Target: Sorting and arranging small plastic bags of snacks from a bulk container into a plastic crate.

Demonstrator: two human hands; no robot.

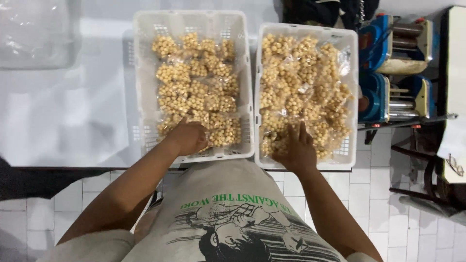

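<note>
Left hand (188,138): curled, fingers buried among clear packets of round yellow snack balls (199,92) in left white plastic crate (141,73).
Right hand (297,149): fingers spread, laid flat on packets in right white plastic crate (350,73).

left hand (188,138) curled, right hand (297,148) flat
</note>
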